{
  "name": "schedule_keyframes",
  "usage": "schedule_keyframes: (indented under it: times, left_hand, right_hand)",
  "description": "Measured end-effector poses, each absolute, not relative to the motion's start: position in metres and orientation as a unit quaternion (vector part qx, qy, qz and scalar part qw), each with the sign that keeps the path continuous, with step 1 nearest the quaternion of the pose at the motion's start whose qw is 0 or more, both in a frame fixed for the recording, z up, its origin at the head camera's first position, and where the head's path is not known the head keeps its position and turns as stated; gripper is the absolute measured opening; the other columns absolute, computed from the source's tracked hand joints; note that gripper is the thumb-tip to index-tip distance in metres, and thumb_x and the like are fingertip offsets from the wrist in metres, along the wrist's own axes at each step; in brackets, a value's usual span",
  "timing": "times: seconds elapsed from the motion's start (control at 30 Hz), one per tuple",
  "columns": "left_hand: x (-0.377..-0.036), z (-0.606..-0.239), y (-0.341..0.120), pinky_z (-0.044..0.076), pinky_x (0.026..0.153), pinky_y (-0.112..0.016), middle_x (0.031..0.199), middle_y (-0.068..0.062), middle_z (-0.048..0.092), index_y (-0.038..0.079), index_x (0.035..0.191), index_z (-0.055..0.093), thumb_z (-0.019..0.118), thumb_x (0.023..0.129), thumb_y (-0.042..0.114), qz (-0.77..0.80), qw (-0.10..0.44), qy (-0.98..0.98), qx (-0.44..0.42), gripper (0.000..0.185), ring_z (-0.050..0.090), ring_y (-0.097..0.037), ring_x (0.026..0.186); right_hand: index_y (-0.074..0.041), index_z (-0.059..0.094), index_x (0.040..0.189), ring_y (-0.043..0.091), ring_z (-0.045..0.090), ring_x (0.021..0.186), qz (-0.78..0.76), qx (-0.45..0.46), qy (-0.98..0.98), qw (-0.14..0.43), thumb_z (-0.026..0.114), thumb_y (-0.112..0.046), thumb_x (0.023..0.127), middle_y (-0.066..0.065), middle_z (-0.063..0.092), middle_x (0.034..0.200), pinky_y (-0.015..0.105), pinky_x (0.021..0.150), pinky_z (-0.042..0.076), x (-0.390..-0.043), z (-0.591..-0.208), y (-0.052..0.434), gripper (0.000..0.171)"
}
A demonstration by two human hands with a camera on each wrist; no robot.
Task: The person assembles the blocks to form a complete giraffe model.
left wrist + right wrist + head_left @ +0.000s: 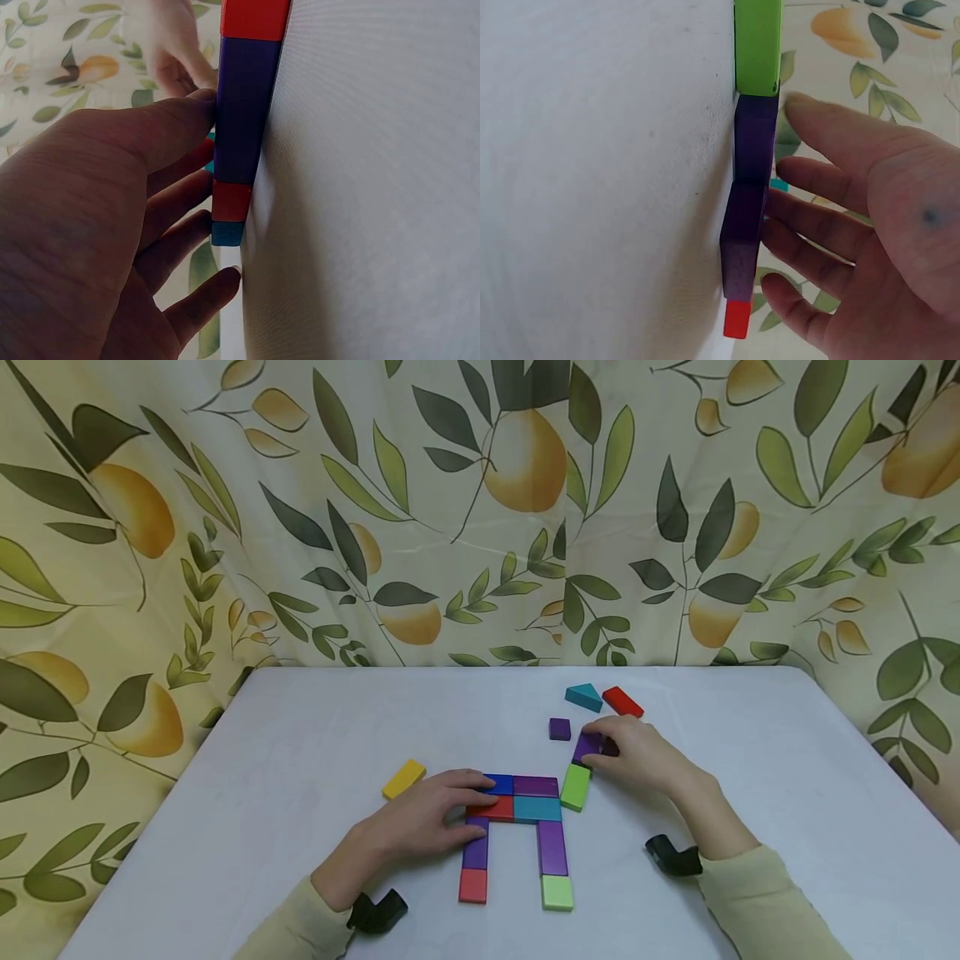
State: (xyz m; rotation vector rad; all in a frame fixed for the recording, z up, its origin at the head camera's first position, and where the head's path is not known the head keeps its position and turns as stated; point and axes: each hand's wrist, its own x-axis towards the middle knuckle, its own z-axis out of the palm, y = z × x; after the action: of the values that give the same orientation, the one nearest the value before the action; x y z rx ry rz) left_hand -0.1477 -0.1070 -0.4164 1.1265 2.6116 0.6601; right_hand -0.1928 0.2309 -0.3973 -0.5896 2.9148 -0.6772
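Left hand (417,817), fingers loosely spread, touches red block (498,810); right hand (639,757) pinches purple block (587,746) lying flat on tabletop (330,735), at lime block's (576,787) far end. Block likely light, rigid, smooth, slightly slippery; best gripped by opposite edges.

Two hands (420,814) (641,756), two black wrist pieces (378,914), one teal triangular block (583,697), perhaps fourteen other blocks (552,847)

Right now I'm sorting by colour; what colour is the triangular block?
Teal. The triangular block shows best in the head view.
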Motion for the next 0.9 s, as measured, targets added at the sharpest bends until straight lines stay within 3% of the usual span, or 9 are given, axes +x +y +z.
schedule_keyframes:
  times: [0.3,0.9]
  left_hand:
    - [-0.1473,-0.4155,-0.1069,0.039,0.112,-0.038,0.149,0.006,0.050,0.020,0.137,0.066,0.069,0.097,0.034,0.225,0.109,0.888,0.385,0.043,0.040,-0.016,0.141]
    - [-0.1480,-0.4164,-0.1065,0.040,0.111,-0.038,0.149,0.006,0.050,0.021,0.137,0.066,0.069,0.097,0.034,0.224,0.109,0.889,0.383,0.043,0.040,-0.016,0.141]
  right_hand:
    - [-0.002,0.062,0.136,0.044,0.050,0.126,-0.212,-0.196,0.957,0.040,0.074,-0.021,0.094,0.020,0.060,0.132,0.065,0.101,0.042,-0.1918,-0.3990,0.2314,0.048]
    - [-0.006,0.065,0.133,0.042,0.050,0.126,-0.214,-0.202,0.955,0.044,0.075,-0.022,0.093,0.018,0.062,0.132,0.070,0.102,0.036,-0.1909,-0.3989,0.2301,0.044]
